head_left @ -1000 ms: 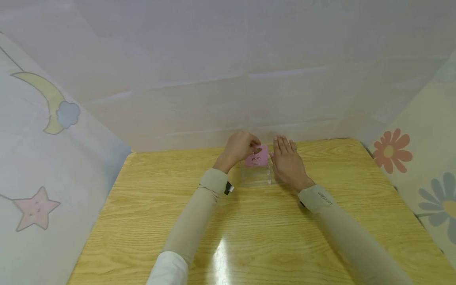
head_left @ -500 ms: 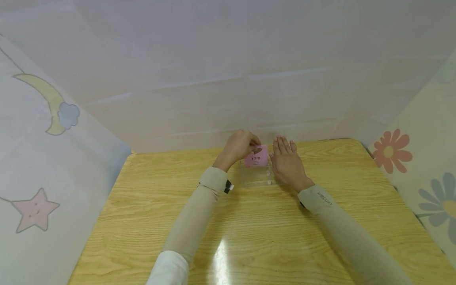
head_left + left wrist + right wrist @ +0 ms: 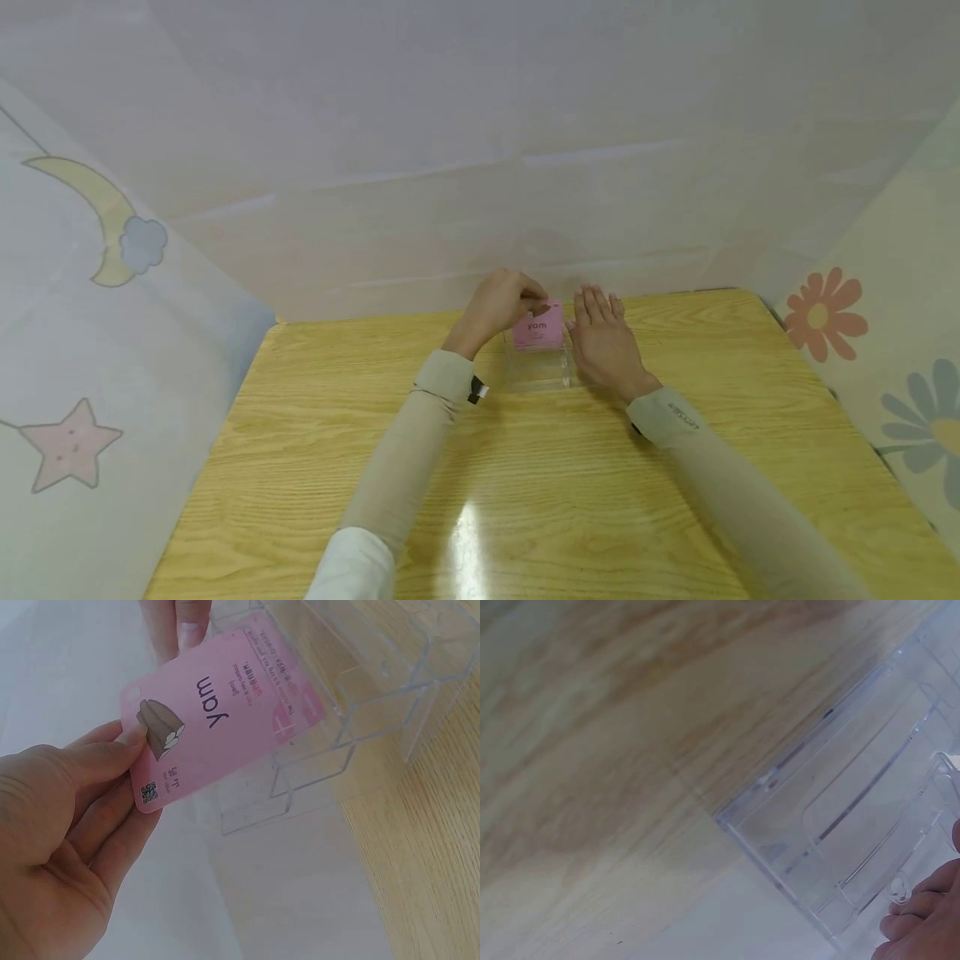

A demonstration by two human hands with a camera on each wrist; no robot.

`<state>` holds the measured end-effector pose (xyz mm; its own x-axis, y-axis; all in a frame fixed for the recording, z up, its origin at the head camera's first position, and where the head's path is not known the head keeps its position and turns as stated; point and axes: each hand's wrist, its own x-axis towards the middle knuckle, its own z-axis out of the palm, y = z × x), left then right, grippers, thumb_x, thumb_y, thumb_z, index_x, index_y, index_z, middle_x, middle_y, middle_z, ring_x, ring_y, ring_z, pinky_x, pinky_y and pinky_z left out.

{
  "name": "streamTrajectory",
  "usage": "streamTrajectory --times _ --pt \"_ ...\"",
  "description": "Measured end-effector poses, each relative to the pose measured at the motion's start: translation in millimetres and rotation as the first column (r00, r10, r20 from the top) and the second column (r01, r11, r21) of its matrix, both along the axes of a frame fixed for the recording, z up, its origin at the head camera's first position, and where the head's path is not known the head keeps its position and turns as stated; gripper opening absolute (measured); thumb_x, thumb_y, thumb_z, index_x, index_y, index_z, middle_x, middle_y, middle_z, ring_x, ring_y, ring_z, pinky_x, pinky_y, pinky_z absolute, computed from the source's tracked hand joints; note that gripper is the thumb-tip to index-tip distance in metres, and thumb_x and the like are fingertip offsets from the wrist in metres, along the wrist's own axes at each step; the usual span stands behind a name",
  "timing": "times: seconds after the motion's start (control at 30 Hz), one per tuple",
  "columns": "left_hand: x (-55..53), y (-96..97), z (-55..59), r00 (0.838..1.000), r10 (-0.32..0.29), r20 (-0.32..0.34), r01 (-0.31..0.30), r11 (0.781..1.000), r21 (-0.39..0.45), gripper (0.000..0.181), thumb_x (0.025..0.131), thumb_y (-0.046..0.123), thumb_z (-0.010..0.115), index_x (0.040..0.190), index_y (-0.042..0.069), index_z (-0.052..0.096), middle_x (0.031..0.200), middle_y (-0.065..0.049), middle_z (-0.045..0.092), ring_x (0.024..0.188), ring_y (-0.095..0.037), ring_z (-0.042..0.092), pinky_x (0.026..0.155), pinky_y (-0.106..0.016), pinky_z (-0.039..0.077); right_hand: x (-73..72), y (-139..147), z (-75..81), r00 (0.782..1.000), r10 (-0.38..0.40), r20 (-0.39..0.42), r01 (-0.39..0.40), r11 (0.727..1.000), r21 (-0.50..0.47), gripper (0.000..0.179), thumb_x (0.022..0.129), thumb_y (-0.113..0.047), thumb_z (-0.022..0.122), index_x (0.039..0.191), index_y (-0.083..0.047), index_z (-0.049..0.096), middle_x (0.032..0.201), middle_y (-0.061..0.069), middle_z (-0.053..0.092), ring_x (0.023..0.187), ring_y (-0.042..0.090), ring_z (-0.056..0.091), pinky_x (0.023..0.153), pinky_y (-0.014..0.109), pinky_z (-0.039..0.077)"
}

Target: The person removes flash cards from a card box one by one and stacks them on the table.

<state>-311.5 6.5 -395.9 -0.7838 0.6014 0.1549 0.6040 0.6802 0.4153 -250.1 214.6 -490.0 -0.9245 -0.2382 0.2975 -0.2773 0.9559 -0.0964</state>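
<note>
The pink card point(image 3: 225, 742) is pinched by its upper edge in the left hand point(image 3: 497, 305), its lower end in the clear rack point(image 3: 538, 375), which is apparently steadied by the straight-fingered right hand point(image 3: 606, 343) alongside.

The left wall point(image 3: 45, 342) shows a moon point(image 3: 110, 208) and star point(image 3: 71, 447), the right wall point(image 3: 892, 250) flowers point(image 3: 817, 315).

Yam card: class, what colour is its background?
Pink; the yam card shows best in the left wrist view.
</note>
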Motion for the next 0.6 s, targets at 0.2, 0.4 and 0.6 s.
streamTrajectory --times 0.2,0.4,0.6 --pt "-3.3 -10.3 2.5 1.000 0.027 -0.007 -0.027 1.000 0.015 0.017 0.100 0.022 0.073 0.110 0.014 0.084 0.114 -0.001 0.082 0.104 -0.016 0.077 0.095 -0.031 0.062 -0.5 -0.2 0.7 1.000 0.001 0.006 -0.001 1.000 0.005 0.061 0.114 -0.025 0.039 0.159 0.014 0.029 0.168 0.033 0.029 0.161 0.047 0.024 0.133 0.063 0.016" --pt "-4.5 -20.5 6.9 1.000 0.025 0.002 -0.025 0.999 0.023 0.016 0.101 0.020 0.073 0.109 0.013 0.084 0.113 -0.003 0.082 0.105 -0.017 0.076 0.094 -0.032 0.063 -2.6 -1.0 2.0 1.000 -0.001 0.020 0.001 1.000 0.011 0.061 0.113 -0.025 0.040 0.159 0.014 0.028 0.168 0.033 0.028 0.160 0.047 0.024 0.133 0.063 0.015" --pt "-6.9 -30.5 12.2 1.000 0.003 0.018 -0.004 0.999 0.051 0.019 0.104 0.015 0.068 0.114 0.009 0.082 0.116 -0.007 0.081 0.106 -0.020 0.077 0.094 -0.033 0.063 -3.9 -2.6 2.7 1.000 0.012 0.011 -0.012 1.000 0.008 0.061 0.113 -0.025 0.040 0.158 0.015 0.029 0.167 0.033 0.029 0.160 0.048 0.025 0.133 0.063 0.017"
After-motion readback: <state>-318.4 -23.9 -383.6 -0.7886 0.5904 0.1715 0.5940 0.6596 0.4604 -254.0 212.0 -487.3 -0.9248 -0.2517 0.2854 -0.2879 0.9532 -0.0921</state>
